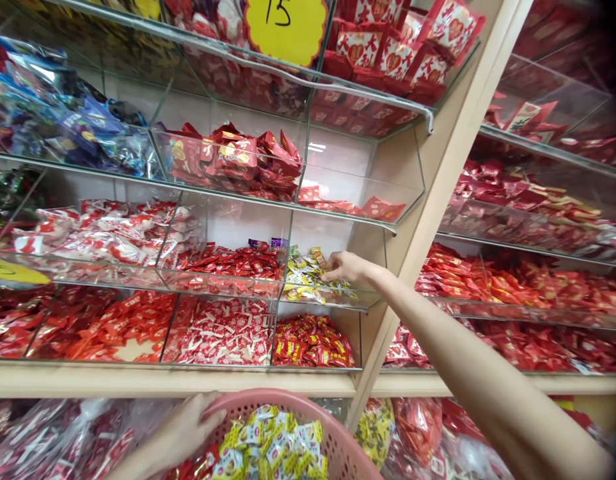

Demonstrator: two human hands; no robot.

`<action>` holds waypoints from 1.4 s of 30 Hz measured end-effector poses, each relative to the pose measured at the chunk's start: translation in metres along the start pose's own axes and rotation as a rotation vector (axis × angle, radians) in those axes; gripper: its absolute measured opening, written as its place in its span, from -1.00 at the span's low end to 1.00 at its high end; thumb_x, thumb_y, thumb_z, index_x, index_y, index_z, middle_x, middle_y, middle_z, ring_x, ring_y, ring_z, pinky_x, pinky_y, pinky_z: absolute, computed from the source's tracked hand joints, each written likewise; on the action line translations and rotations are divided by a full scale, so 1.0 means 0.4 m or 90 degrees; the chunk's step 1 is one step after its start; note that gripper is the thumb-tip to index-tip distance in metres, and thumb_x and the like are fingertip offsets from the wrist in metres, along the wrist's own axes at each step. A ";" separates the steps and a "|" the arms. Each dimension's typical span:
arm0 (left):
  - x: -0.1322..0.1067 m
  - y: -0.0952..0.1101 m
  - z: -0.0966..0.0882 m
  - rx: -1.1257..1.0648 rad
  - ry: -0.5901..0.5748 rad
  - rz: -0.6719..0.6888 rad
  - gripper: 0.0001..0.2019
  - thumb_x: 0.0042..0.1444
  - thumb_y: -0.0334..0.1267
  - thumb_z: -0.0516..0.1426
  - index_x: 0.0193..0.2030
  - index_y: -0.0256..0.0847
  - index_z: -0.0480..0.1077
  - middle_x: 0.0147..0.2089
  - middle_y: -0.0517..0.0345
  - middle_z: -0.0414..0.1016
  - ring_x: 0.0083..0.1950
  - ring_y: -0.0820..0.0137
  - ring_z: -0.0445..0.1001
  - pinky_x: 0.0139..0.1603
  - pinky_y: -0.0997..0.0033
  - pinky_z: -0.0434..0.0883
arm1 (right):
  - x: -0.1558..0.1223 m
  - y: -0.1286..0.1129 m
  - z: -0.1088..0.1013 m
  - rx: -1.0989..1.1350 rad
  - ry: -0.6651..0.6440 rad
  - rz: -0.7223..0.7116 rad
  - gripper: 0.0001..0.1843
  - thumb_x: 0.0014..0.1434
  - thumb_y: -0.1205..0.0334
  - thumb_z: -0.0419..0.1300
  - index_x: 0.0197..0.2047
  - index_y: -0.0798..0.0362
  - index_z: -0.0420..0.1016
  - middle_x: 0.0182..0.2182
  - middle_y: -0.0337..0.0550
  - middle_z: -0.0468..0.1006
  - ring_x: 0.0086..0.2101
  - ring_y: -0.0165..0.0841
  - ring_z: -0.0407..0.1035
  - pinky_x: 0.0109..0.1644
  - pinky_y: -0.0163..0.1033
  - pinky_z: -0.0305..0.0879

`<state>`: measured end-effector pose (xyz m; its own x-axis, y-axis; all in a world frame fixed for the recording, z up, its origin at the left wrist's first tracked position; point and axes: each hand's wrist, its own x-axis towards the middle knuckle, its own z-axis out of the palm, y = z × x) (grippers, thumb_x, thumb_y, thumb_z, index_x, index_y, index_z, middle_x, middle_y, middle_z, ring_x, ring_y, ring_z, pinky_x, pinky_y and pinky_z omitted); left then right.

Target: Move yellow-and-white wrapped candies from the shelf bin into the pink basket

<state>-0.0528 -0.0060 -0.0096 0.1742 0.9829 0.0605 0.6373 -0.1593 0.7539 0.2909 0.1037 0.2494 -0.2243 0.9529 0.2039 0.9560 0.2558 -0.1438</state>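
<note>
My right hand (344,267) reaches into a clear shelf compartment of yellow-and-white wrapped candies (303,270). Its fingers are curled together at the right side of the pile, and whatever lies between the fingertips is too small to make out. Low in the view, my left hand (191,427) grips the left rim of a pink plastic basket (288,398) with holes in its wall. Inside the basket is a heap of yellow-and-white wrapped candies (268,443), with some red wrapped candies (201,463) at the left.
Clear dividers and front panels split the shelves into compartments. Red candies (313,341) fill the one below my right hand, and darker red ones (233,263) lie to its left. A wooden upright (413,267) stands to the right. Bagged sweets (63,440) lie under the shelf.
</note>
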 end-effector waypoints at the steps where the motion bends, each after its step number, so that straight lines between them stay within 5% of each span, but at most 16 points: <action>1: 0.001 -0.003 0.002 0.004 -0.004 -0.002 -0.49 -0.11 0.09 0.10 -0.06 -0.16 0.46 0.03 0.11 0.51 0.08 0.16 0.41 0.11 0.27 0.32 | 0.007 0.000 0.013 0.009 0.003 -0.017 -0.70 -0.19 0.12 0.31 -0.38 0.12 0.44 -0.47 -0.26 0.46 -0.47 -0.48 0.25 -0.46 -0.42 0.11; 6: 0.001 -0.006 0.002 0.000 -0.018 -0.004 -0.47 -0.09 0.09 0.08 -0.04 -0.17 0.45 0.02 0.11 0.51 0.08 0.16 0.41 0.11 0.28 0.31 | 0.036 -0.003 0.035 0.078 0.017 -0.020 -0.92 -0.11 0.31 0.22 -0.51 0.14 0.42 -0.58 -0.30 0.41 -0.50 -0.51 0.23 -0.44 -0.44 0.13; 11: -0.004 0.003 -0.006 -0.016 -0.027 0.017 -0.50 -0.08 0.09 0.08 -0.05 -0.13 0.46 0.01 0.17 0.52 0.09 0.17 0.40 0.11 0.33 0.31 | 0.006 0.004 -0.008 0.279 0.010 0.055 -0.88 -0.03 0.25 0.18 -0.47 0.15 0.40 -0.59 -0.27 0.39 -0.56 -0.53 0.21 -0.51 -0.45 0.17; 16: -0.006 0.004 -0.008 -0.023 -0.034 0.023 -0.51 -0.08 0.09 0.08 -0.05 -0.10 0.45 0.01 0.20 0.52 0.09 0.17 0.40 0.10 0.35 0.31 | -0.042 -0.020 -0.031 0.424 -0.108 0.046 -0.81 -0.06 0.20 0.26 -0.39 0.14 0.44 -0.47 -0.22 0.48 -0.50 -0.55 0.28 -0.47 -0.48 0.25; 22: -0.016 0.022 -0.014 -0.004 -0.038 -0.003 -0.50 -0.08 0.06 0.08 -0.04 -0.13 0.45 -0.01 0.17 0.53 0.08 0.18 0.41 0.08 0.36 0.32 | -0.022 -0.039 -0.025 0.435 -0.136 0.047 -0.67 -0.14 0.16 0.34 -0.32 0.14 0.44 -0.45 -0.17 0.51 -0.53 -0.53 0.31 -0.50 -0.46 0.23; 24: -0.021 0.034 -0.018 0.000 -0.039 -0.004 -0.50 -0.08 0.05 0.08 -0.03 -0.16 0.44 0.01 0.15 0.52 0.08 0.18 0.41 0.10 0.35 0.31 | 0.001 -0.023 -0.025 0.386 -0.072 0.102 -0.62 -0.07 0.14 0.29 -0.20 0.17 0.41 -0.40 -0.08 0.52 -0.53 -0.49 0.33 -0.50 -0.41 0.24; 27: -0.024 0.046 -0.022 -0.007 -0.044 -0.001 -0.51 -0.08 0.03 0.09 -0.04 -0.17 0.45 0.01 0.15 0.52 0.07 0.19 0.41 0.11 0.35 0.30 | 0.032 0.001 -0.019 0.264 0.139 0.186 -0.39 -0.01 0.11 0.23 0.07 0.22 0.24 -0.17 0.14 0.47 -0.39 -0.36 0.40 -0.41 -0.33 0.30; 30: -0.022 0.040 -0.021 -0.012 -0.049 0.001 -0.53 -0.07 0.02 0.09 -0.06 -0.17 0.46 -0.01 0.15 0.53 0.05 0.19 0.42 0.09 0.36 0.31 | 0.042 -0.016 -0.003 0.128 0.249 0.140 -0.35 -0.06 0.11 0.25 0.09 0.18 0.24 -0.10 0.12 0.43 -0.25 -0.30 0.39 -0.28 -0.31 0.30; 33: -0.017 0.023 -0.015 -0.008 -0.045 0.003 -0.53 -0.07 0.03 0.09 -0.04 -0.15 0.45 0.00 0.15 0.53 0.06 0.19 0.42 0.09 0.35 0.31 | 0.029 -0.082 0.014 0.154 0.120 0.034 -0.64 -0.04 0.03 0.22 -0.27 0.15 0.44 -0.41 -0.11 0.51 -0.44 -0.41 0.35 -0.40 -0.37 0.25; 35: -0.014 0.014 -0.012 -0.012 -0.039 0.005 -0.52 -0.08 0.02 0.10 -0.03 -0.15 0.45 0.01 0.15 0.52 0.07 0.19 0.41 0.10 0.35 0.30 | 0.017 -0.134 0.022 0.191 -0.008 0.028 -0.60 -0.05 -0.09 0.21 -0.50 0.13 0.40 -0.61 -0.19 0.43 -0.59 -0.47 0.26 -0.53 -0.38 0.19; 38: -0.014 0.010 -0.010 -0.019 -0.032 0.014 -0.52 -0.07 0.02 0.11 -0.02 -0.14 0.44 0.02 0.14 0.51 0.08 0.20 0.40 0.12 0.35 0.28 | 0.003 -0.191 0.025 0.185 -0.111 0.067 -0.53 -0.23 -0.15 0.31 -0.59 0.10 0.33 -0.72 -0.25 0.33 -0.66 -0.49 0.19 -0.61 -0.36 0.16; 42: -0.016 0.012 -0.013 0.001 -0.049 0.026 -0.54 -0.03 0.00 0.07 -0.01 -0.13 0.43 0.01 0.13 0.51 0.07 0.21 0.40 0.12 0.32 0.27 | -0.005 -0.203 0.026 0.194 -0.156 0.060 -0.57 -0.39 0.03 0.43 -0.57 0.09 0.33 -0.74 -0.30 0.32 -0.66 -0.47 0.21 -0.62 -0.37 0.18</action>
<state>-0.0547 -0.0127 -0.0032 0.2567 0.9656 0.0412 0.6298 -0.1995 0.7507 0.2119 0.0826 0.2507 -0.2117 0.9757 -0.0557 0.8828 0.1665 -0.4392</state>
